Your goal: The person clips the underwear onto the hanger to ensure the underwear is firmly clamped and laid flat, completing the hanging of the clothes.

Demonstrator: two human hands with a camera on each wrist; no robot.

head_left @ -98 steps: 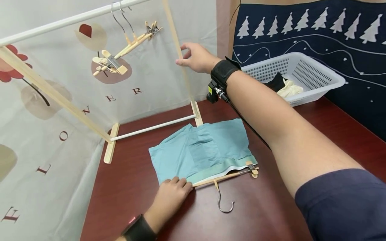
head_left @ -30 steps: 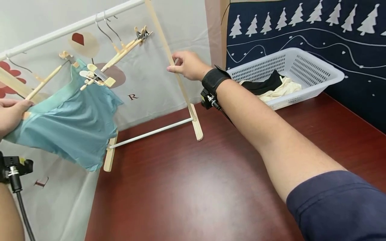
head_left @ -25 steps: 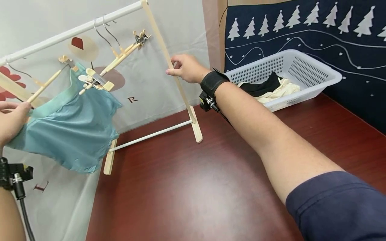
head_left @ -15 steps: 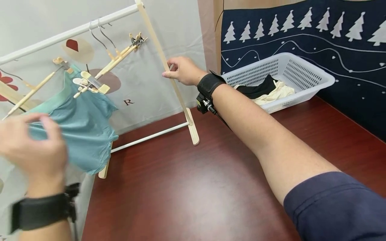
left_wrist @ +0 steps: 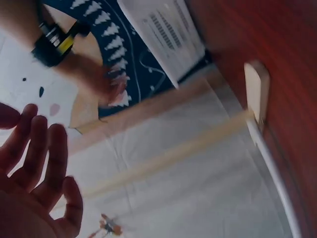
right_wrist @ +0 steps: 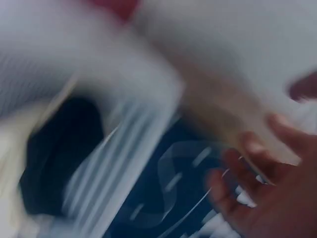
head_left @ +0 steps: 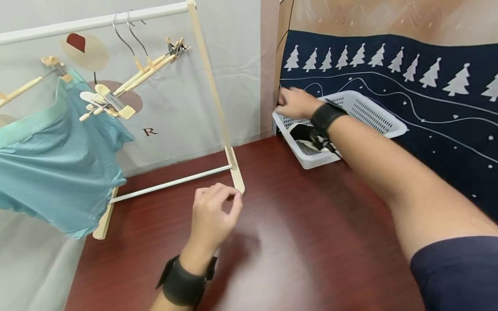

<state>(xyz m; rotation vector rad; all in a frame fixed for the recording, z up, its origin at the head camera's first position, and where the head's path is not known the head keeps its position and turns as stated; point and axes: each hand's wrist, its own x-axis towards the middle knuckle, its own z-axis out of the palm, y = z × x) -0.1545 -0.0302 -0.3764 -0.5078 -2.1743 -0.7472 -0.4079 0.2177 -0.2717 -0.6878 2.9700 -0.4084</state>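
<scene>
Light blue shorts (head_left: 58,151) hang at the left in the head view, their waistband clipped to a wooden clip hanger (head_left: 23,90) on the rack. My left hand (head_left: 212,216) is over the table with nothing in it; in the left wrist view its fingers (left_wrist: 52,153) are loosely bent. Above the near-left corner of the white basket (head_left: 307,162), my right hand (head_left: 297,103) holds nothing. The blurred right wrist view shows its fingers (right_wrist: 237,168) spread and relaxed. A black cloth (head_left: 301,131) lies in the basket beside cream fabric, partly hidden by the right wrist.
The rack has a white top rail (head_left: 163,11), a wooden post (head_left: 210,77) and a low crossbar (head_left: 171,185). Two bare clip hangers (head_left: 140,75) hang from the rail. Dark red table (head_left: 272,207) surface lies in front; a navy tree-print cloth (head_left: 428,103) stands behind the basket.
The left hand hung the shorts on the rack, let go and came right over the table. My right hand left the rack's post and moved right to the basket. The view turned right.
</scene>
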